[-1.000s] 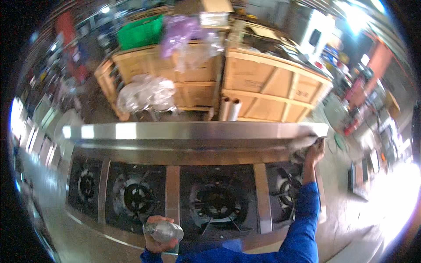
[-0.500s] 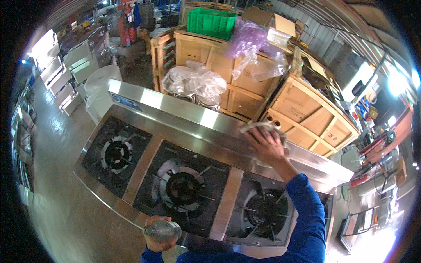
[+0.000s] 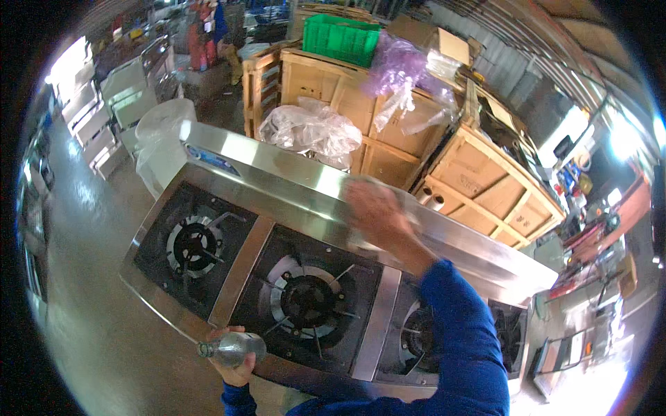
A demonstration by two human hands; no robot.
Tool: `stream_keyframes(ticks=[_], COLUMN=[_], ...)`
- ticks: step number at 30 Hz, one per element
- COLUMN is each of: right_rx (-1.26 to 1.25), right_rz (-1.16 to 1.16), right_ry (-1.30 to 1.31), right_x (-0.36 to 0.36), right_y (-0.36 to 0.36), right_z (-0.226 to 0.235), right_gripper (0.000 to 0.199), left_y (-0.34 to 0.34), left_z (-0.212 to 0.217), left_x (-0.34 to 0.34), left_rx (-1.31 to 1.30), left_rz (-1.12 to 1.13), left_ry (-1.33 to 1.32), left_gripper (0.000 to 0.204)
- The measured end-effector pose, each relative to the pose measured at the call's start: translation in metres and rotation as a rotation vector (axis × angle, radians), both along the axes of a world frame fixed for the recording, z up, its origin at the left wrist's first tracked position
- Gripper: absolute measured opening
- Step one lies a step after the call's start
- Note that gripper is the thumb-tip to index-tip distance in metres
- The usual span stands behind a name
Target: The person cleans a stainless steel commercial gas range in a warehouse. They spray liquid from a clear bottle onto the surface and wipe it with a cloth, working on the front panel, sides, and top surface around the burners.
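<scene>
Long blue sleeves [image 3: 465, 347] on both arms

Your left hand [image 3: 239, 364] grips a clear plastic bottle [image 3: 230, 349], lying sideways with its cap pointing left, at the front edge of the steel stove [image 3: 229, 267]. Your right hand [image 3: 374, 211] lies flat, blurred, on the stove's shiny rear ledge [image 3: 277, 170], behind the middle of 3 visible burners.

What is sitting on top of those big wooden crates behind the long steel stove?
On the wooden crates lie a green plastic crate, crumpled clear plastic sheeting, purple plastic film and a cardboard box. Whatever lies beneath the sheeting is hidden.
</scene>
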State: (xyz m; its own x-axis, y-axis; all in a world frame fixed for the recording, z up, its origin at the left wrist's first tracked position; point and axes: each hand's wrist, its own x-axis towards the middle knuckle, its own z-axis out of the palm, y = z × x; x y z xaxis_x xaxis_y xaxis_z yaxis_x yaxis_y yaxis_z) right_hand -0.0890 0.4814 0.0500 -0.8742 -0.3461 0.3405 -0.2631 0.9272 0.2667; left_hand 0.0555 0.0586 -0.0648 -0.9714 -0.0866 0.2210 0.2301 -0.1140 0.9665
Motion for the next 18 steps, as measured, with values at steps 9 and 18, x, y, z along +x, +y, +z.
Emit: stream_keyframes(ticks=[9,18], right_rx=[0.307,0.390], right_rz=[-0.299,0.127], right_ry=[0.013,0.367], right_x=[0.061,-0.243], right_y=[0.068,-0.212], right_z=[-0.017,-0.038], right_gripper=[0.052,0.062], left_y=[0.002,-0.006], left_z=[-0.029,-0.021], left_x=[-0.004,0.008], left_rx=[0.147,0.116], left_rz=[0.012,-0.034], left_ry=[-0.017,-0.358], left_gripper=[0.087,0.085])
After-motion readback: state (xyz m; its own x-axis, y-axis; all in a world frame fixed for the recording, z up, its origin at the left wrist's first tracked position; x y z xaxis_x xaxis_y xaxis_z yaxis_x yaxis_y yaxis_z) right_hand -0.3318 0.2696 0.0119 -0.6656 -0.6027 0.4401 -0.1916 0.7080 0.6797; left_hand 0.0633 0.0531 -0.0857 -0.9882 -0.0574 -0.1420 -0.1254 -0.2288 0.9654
